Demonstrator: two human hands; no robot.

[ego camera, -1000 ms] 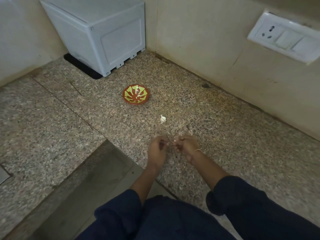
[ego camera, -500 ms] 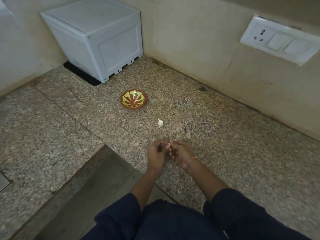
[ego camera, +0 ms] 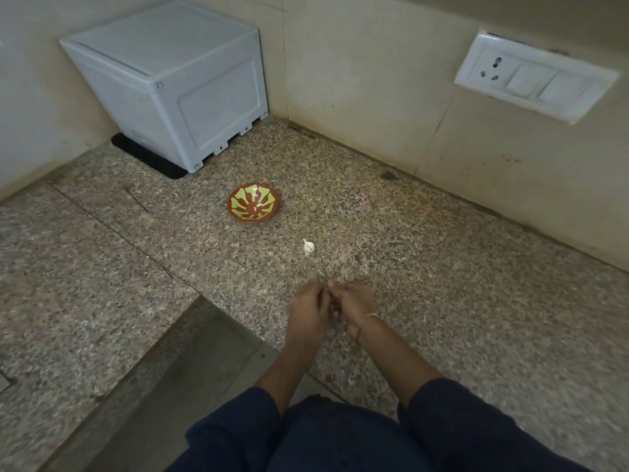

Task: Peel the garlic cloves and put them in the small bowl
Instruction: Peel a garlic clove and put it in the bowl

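Note:
A small brown bowl (ego camera: 253, 206) with a green pattern stands on the granite counter (ego camera: 442, 284). One unpeeled garlic clove (ego camera: 308, 247) lies on the counter between the bowl and my hands. My left hand (ego camera: 306, 311) and my right hand (ego camera: 354, 304) are pressed together near the counter's inner edge, fingers curled. Between their fingertips they pinch a small garlic clove (ego camera: 330, 284), of which only a pale tip shows. The bowl's inside shows no clove that I can make out.
A white plastic box (ego camera: 177, 86) on a black mat fills the back left corner. A white socket and switch plate (ego camera: 534, 80) is on the right wall. A lower step (ego camera: 190, 369) drops off left of my arms.
My hands have drawn closer together and stay at the same spot on the counter. The camera has tilted slightly, shifting the bowl and loose clove lower in view.

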